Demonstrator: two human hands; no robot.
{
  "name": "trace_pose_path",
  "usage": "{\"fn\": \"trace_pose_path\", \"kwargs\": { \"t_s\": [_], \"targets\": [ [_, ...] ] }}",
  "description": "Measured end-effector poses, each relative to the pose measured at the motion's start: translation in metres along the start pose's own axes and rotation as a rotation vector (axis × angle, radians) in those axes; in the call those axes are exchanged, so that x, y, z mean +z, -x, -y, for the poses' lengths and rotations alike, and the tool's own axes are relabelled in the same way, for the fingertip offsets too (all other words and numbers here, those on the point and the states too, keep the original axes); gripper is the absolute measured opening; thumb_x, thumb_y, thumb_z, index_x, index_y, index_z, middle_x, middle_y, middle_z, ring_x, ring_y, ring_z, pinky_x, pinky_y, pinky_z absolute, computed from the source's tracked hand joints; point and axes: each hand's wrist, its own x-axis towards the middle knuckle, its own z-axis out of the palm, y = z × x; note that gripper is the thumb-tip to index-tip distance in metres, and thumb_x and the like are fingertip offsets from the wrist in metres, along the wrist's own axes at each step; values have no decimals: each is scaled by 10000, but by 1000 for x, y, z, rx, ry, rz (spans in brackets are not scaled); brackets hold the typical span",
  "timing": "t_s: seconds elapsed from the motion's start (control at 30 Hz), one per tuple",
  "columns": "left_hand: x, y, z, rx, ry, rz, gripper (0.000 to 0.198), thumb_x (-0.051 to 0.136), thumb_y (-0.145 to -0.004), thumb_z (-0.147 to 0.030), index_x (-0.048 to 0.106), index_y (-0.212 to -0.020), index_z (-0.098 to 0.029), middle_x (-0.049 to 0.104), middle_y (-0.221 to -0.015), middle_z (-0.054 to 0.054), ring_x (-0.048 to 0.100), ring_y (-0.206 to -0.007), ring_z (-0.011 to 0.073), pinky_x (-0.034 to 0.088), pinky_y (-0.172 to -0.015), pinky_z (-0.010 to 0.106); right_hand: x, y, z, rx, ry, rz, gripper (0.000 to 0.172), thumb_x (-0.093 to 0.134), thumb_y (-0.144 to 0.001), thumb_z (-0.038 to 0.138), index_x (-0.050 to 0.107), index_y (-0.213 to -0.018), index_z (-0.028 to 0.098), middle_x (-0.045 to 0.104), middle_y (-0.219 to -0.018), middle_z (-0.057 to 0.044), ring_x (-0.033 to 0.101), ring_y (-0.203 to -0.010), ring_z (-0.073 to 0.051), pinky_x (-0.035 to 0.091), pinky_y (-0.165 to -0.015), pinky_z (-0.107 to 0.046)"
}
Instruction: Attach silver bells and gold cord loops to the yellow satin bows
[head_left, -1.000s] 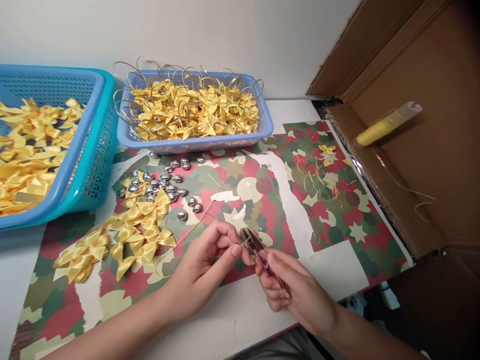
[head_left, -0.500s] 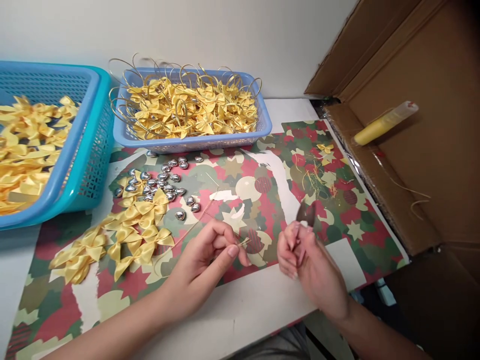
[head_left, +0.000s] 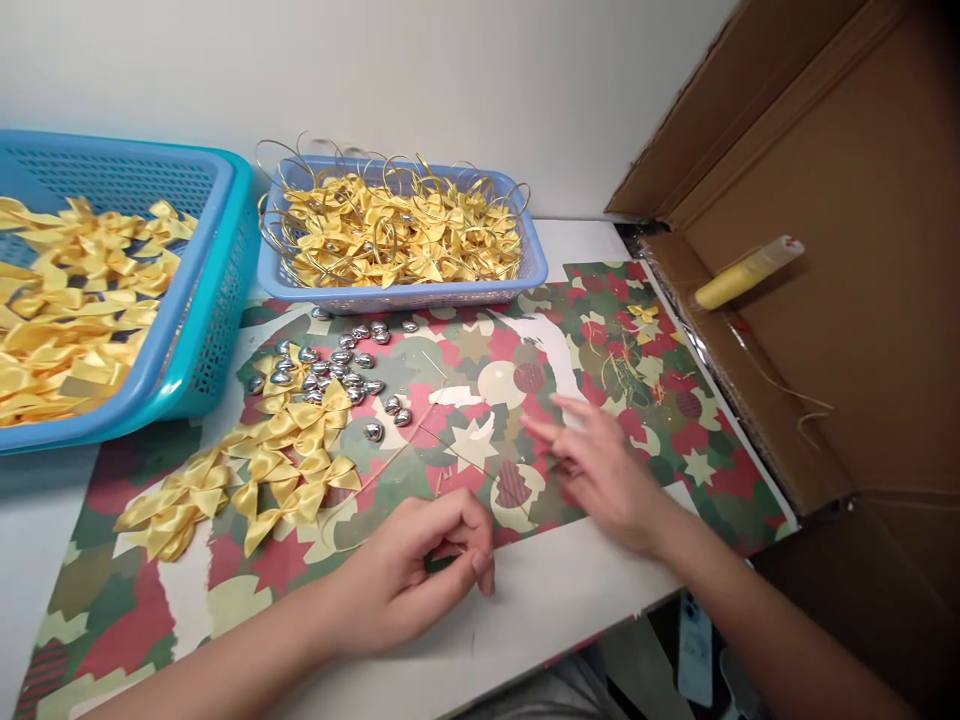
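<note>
My left hand (head_left: 424, 570) rests near the table's front edge, its fingers curled and thumb tip close to the forefinger. Whatever lies between them, if anything, is hidden. To the right, my right hand (head_left: 604, 475) reaches over the patterned paper (head_left: 472, 345) with fingers stretched apart, slightly blurred, and nothing visible in it. Thin thread (head_left: 394, 455) lies on the paper beyond my left hand. Left of it is a pile of yellow ribbon bows (head_left: 289, 465), with several silver heart-shaped beads (head_left: 322, 368) above.
A blue basket (head_left: 405, 296) at the back holds yellow bows with gold cord loops. Nested baskets (head_left: 217, 290) at the left hold more bows. Thread scraps (head_left: 626, 370) lie at the right, beside a cardboard wall (head_left: 817, 200) with a yellow thread spool (head_left: 742, 277).
My right hand has moved up and spread its fingers; the dark blade seen in it is out of sight. My left hand has lowered, and the thread ends at its fingertips no longer show.
</note>
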Motion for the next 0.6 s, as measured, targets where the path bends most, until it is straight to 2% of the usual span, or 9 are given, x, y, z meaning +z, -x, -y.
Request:
{"fn": "trace_pose_path", "kwargs": {
  "t_s": [0.07, 0.1, 0.17, 0.23, 0.3, 0.43, 0.53, 0.6],
  "targets": [
    [0, 0, 1, -2, 4, 1, 121, 394, -951, -193, 473, -860, -193, 673, -753, 80, 615, -651, 146, 455, -567, 230, -17, 9, -25, 191, 151, -191, 374, 421, -931, 264, 562, -1275, 224, 441, -1374, -154, 356, -1331, -336, 361, -998, -556],
    [0, 0, 2, -5, 9, -1, 122, 392, -954, -198, 471, -861, -194, 673, -756, 79, 614, -653, 145, 450, -567, 228, -25, 13, -37, 233, 213, -288, 343, 408, -942, 300, 590, -1216, 204, 477, -1329, -158, 367, -1312, -341, 354, -1000, -557],
    [1, -1, 2, -15, 23, -13, 125, 390, -957, -208, 468, -859, -194, 668, -757, 77, 610, -660, 142, 445, -572, 230, -38, 15, -57, 244, 308, -395, 302, 374, -951, 333, 607, -1063, 177, 597, -1134, -148, 428, -1218, -331, 374, -973, -519],
    [2, -1, 3, -17, 34, -30, 120, 396, -952, -208, 465, -854, -192, 662, -751, 73, 599, -655, 139, 433, -567, 232, -43, 11, -68, 291, 432, -395, 270, 373, -945, 364, 574, -922, 185, 632, -945, -125, 510, -1026, -316, 407, -880, -486],
    [3, -2, 3, -9, 37, -52, 112, 402, -944, -196, 459, -848, -191, 655, -736, 65, 577, -636, 131, 409, -551, 227, -39, 2, -70, 359, 535, -326, 242, 393, -933, 374, 538, -867, 192, 630, -882, -111, 533, -895, -298, 411, -800, -459],
    [3, -1, 6, -12, 50, -87, 121, 407, -948, -217, 452, -840, -187, 637, -727, 60, 559, -635, 132, 386, -550, 235, -22, -17, -62, 361, 567, -230, 198, 412, -933, 333, 538, -971, 184, 638, -1014, -118, 539, -977, -310, 400, -811, -456],
    [3, -1, 9, -20, 79, -109, 157, 420, -962, -296, 445, -849, -190, 631, -719, 53, 555, -642, 140, 371, -548, 244, -14, -25, -47, 332, 546, -254, 249, 458, -920, 333, 540, -1092, 173, 613, -1103, -135, 523, -1016, -328, 391, -843, -486],
    [4, -1, 11, -21, 127, -141, 179, 433, -966, -341, 438, -863, -195, 627, -712, 39, 542, -639, 135, 362, -554, 247, -12, -28, -29, 275, 478, -295, 270, 513, -894, 319, 545, -1119, 173, 592, -1153, -140, 508, -1044, -334, 386, -863, -489]
  ]
}}
